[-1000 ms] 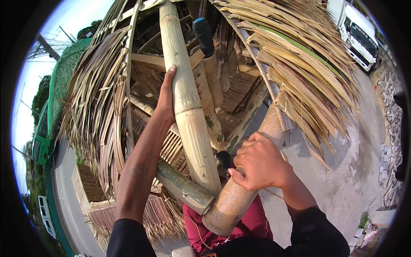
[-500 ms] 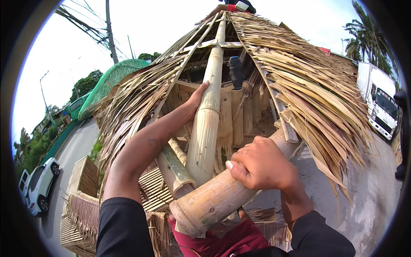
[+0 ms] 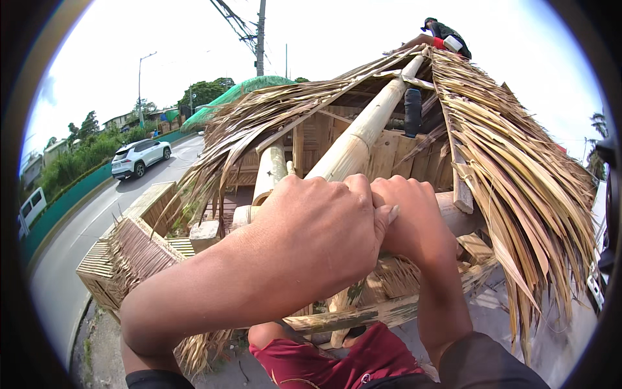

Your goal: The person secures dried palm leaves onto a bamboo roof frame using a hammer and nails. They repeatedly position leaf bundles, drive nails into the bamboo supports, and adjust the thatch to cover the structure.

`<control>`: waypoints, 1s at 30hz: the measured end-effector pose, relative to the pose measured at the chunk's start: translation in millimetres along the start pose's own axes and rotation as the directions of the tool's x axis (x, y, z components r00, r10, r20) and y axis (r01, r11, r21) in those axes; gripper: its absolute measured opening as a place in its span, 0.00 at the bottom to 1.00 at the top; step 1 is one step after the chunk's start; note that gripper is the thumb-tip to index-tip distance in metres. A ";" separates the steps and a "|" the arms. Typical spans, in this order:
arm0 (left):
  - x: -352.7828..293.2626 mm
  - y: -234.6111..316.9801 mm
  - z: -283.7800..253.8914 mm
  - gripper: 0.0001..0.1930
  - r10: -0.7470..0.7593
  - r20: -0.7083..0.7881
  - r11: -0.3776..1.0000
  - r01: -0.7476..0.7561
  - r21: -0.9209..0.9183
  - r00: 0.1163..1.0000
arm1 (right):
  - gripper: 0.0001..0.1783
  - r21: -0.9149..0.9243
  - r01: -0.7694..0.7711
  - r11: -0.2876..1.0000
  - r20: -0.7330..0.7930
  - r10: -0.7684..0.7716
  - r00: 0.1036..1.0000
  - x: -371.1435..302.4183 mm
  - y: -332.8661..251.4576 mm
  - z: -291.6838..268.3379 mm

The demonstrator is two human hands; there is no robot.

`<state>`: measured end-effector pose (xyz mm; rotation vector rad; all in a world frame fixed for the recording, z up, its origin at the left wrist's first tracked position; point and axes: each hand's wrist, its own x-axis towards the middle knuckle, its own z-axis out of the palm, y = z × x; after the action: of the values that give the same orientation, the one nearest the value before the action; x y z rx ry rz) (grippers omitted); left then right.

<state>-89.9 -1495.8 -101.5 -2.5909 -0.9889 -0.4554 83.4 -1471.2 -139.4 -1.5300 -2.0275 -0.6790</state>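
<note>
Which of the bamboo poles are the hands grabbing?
The long thick bamboo pole running up to the roof top. Both hands, left hand and right hand, sit on its lower end; the shorter pole beside it stands untouched.

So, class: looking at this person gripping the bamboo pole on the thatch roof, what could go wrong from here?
1. Both hands, left hand and right hand, clutch one bamboo pole high above the road; a slip could mean a fall.
2. The dry thatch looks loose, probably poor footing.
</note>
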 end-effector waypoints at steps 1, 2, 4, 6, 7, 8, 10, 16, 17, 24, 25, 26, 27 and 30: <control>1.3 6.6 7.8 0.31 -0.042 -0.076 0.998 0.038 -0.045 0.996 | 0.24 -0.023 -0.014 1.000 -0.014 0.014 1.000 0.8 0.7 0.6; 1.2 11.9 13.5 0.32 -0.089 -0.122 0.994 0.080 -0.077 0.988 | 0.23 -0.028 -0.014 1.000 0.012 0.014 1.000 2.0 -0.4 0.0; -0.2 13.9 27.4 0.35 -0.243 -0.227 0.970 0.243 -0.028 0.943 | 0.24 0.040 0.005 0.999 -0.041 -0.003 0.999 6.3 -4.4 -0.5; 4.3 9.5 38.5 0.38 -0.278 -0.381 0.957 0.290 -0.026 0.882 | 0.25 0.041 -0.058 0.997 -0.005 0.058 0.998 12.4 -6.9 -2.9; 4.3 7.8 41.5 0.39 -0.276 -0.435 0.956 0.290 -0.036 0.857 | 0.25 0.031 -0.052 0.998 -0.008 0.052 0.999 14.4 -8.4 -5.6; 4.3 6.0 44.1 0.38 -0.289 -0.470 0.950 0.309 -0.035 0.834 | 0.25 0.017 -0.071 0.997 -0.001 0.071 0.997 17.8 -9.1 -8.7; 5.6 3.6 44.7 0.37 -0.253 -0.557 0.951 0.309 0.006 0.791 | 0.26 0.010 -0.094 0.995 -0.001 0.094 0.996 23.8 -10.8 -16.2; 23.5 -21.1 40.5 0.35 -0.114 -0.724 0.940 0.310 0.142 0.680 | 0.27 0.014 -0.028 1.000 -0.201 0.030 0.979 49.6 -4.1 -26.4; 26.1 -25.3 40.6 0.34 -0.128 -0.704 0.931 0.329 0.157 0.698 | 0.28 0.047 -0.048 0.998 -0.200 0.056 0.978 53.3 -2.1 -26.5; 40.8 -18.8 20.9 0.28 -0.057 -0.733 0.869 0.394 0.298 0.678 | 0.32 0.224 -0.105 0.969 -0.180 0.147 0.973 79.0 -1.3 -46.8; 44.3 -20.0 22.7 0.28 -0.132 -0.740 0.868 0.438 0.235 0.659 | 0.33 0.238 -0.104 0.966 -0.220 0.157 0.963 82.7 -0.3 -43.9; 47.9 -19.9 13.7 0.28 -0.071 -0.745 0.856 0.424 0.296 0.663 | 0.33 0.186 -0.127 0.974 -0.314 0.182 0.932 86.1 1.7 -50.4; 52.5 -26.4 23.1 0.28 -0.077 -0.707 0.857 0.409 0.313 0.703 | 0.32 0.133 -0.172 0.976 -0.330 0.207 0.921 90.4 4.8 -38.7; 54.5 -50.1 52.4 0.25 0.004 -0.754 0.905 0.319 0.283 0.657 | 0.33 0.041 -0.185 0.982 -0.420 0.185 0.889 95.0 14.4 -7.1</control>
<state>-76.3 -1407.4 -116.9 -1.6764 -0.8734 -1.1237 75.4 -1404.7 -70.3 -1.4066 -1.5379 -0.8488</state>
